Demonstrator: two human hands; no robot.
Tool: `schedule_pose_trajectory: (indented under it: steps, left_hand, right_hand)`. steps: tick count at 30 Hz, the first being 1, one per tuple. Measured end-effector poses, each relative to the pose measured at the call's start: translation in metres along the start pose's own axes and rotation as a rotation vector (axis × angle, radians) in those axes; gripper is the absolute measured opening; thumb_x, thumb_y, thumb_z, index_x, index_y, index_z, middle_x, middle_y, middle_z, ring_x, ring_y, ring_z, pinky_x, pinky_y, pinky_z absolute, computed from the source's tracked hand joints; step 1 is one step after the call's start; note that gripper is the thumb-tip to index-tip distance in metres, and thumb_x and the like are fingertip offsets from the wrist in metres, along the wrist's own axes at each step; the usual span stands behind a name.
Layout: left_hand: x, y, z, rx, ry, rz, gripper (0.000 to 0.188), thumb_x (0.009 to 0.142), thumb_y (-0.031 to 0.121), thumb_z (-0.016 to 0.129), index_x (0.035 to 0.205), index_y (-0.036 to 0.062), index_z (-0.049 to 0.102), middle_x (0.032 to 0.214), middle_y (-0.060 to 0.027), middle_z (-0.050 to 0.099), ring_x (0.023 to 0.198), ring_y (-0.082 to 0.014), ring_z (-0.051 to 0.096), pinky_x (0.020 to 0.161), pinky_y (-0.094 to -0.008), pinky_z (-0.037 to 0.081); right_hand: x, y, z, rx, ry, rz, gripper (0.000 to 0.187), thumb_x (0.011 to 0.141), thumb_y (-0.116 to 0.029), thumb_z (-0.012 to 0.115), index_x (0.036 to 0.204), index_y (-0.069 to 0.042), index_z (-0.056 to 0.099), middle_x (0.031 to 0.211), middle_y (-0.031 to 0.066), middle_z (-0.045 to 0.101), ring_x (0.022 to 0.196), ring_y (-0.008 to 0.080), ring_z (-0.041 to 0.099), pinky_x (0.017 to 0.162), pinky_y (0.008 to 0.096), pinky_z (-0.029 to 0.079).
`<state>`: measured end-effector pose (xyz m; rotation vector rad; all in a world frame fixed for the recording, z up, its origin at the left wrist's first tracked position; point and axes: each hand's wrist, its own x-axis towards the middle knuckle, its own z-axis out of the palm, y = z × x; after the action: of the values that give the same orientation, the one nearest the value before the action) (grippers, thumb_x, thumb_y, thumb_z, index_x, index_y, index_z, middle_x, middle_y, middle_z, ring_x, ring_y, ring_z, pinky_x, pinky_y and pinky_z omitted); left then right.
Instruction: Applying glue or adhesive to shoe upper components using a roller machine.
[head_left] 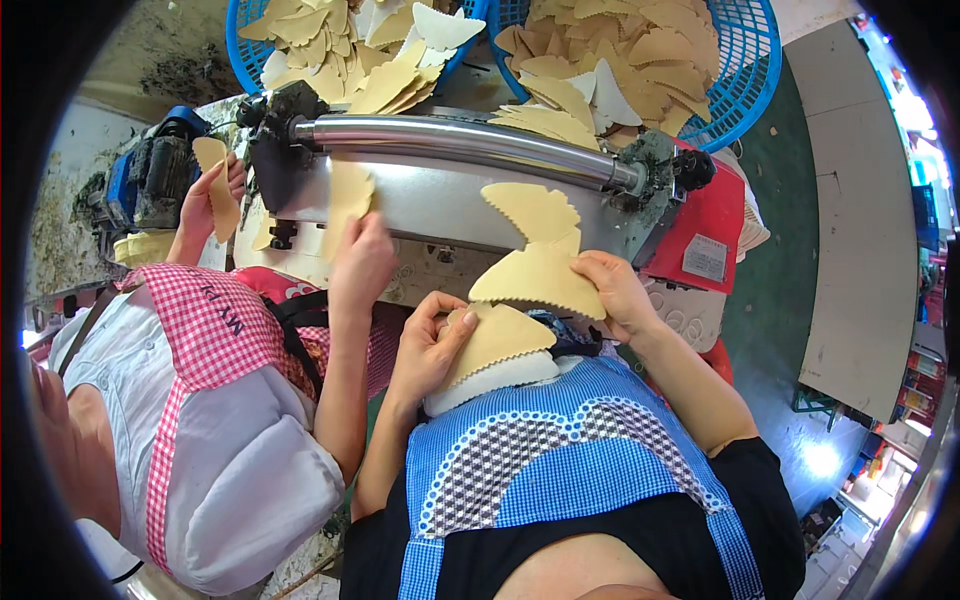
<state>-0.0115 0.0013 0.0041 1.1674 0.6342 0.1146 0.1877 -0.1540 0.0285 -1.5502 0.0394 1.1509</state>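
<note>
Tan butterfly-shaped sheet (540,280) looks light, thin, fairly stiff, toothed edge probably bendable; best pinched at the broad side. Right hand (612,295) has thumb and fingers closed on its right end, the rest reaching left and up across the metal plate's (430,200) near edge. Left hand (435,340) pinches the tan-over-white stack (505,340) by its left side.
</note>
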Motion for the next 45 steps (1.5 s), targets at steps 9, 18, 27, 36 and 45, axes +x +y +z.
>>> schedule_pose_trajectory:
  steps: [9, 18, 27, 36, 45]
  left_hand:
    - [-0.004, 0.010, 0.001, 0.009, 0.021, -0.072, 0.029, 0.089, 0.017, 0.062, 0.111, 0.0006, 0.051, 0.079, -0.0041, 0.064, 0.068, -0.0048, 0.057, 0.058, -0.0186, 0.043]
    - [0.013, 0.012, 0.003, -0.003, -0.053, 0.025, 0.019, 0.087, 0.017, 0.065, 0.095, 0.0011, 0.057, 0.079, -0.0004, 0.060, 0.069, -0.0030, 0.054, 0.059, -0.0173, 0.044]
    - [0.004, 0.020, 0.007, -0.011, -0.135, 0.093, 0.053, 0.077, 0.019, 0.075, 0.117, 0.0005, 0.047, 0.104, -0.0074, 0.058, 0.097, -0.0126, 0.056, 0.083, -0.0252, 0.046]
    - [-0.005, 0.017, -0.006, -0.140, -0.136, -0.009, 0.066, 0.075, 0.005, 0.073, 0.130, 0.0011, 0.035, 0.116, -0.0115, 0.055, 0.106, -0.0163, 0.055, 0.088, -0.0293, 0.046]
    - [0.001, 0.019, 0.003, -0.026, -0.227, -0.054, 0.060, 0.076, 0.003, 0.070, 0.129, 0.0011, 0.043, 0.120, -0.0081, 0.052, 0.113, -0.0150, 0.049, 0.097, -0.0277, 0.039]
  right_hand:
    - [-0.004, -0.007, -0.002, -0.023, -0.081, -0.032, 0.020, 0.096, -0.019, 0.048, 0.100, -0.001, 0.055, 0.074, 0.0061, 0.061, 0.059, 0.0094, 0.058, 0.051, 0.0204, 0.045]
    - [0.015, -0.017, 0.018, -0.037, -0.053, -0.195, 0.022, 0.091, -0.017, 0.055, 0.103, 0.001, 0.055, 0.095, 0.0118, 0.064, 0.090, 0.0158, 0.061, 0.077, 0.0270, 0.049]
    - [-0.019, -0.007, 0.028, -0.408, -0.207, -0.325, 0.027, 0.090, -0.023, 0.059, 0.085, 0.004, 0.062, 0.068, -0.0015, 0.059, 0.062, 0.0055, 0.047, 0.055, 0.0232, 0.040]
    - [-0.001, -0.015, -0.002, -0.229, 0.020, -0.074, 0.025, 0.093, -0.024, 0.056, 0.093, 0.000, 0.062, 0.075, 0.0066, 0.064, 0.065, 0.0075, 0.059, 0.055, 0.0142, 0.045]
    - [-0.012, 0.000, 0.021, -0.564, -0.271, -0.380, 0.032, 0.091, -0.026, 0.054, 0.111, 0.000, 0.056, 0.102, 0.0127, 0.064, 0.094, 0.0212, 0.062, 0.084, 0.0323, 0.047]
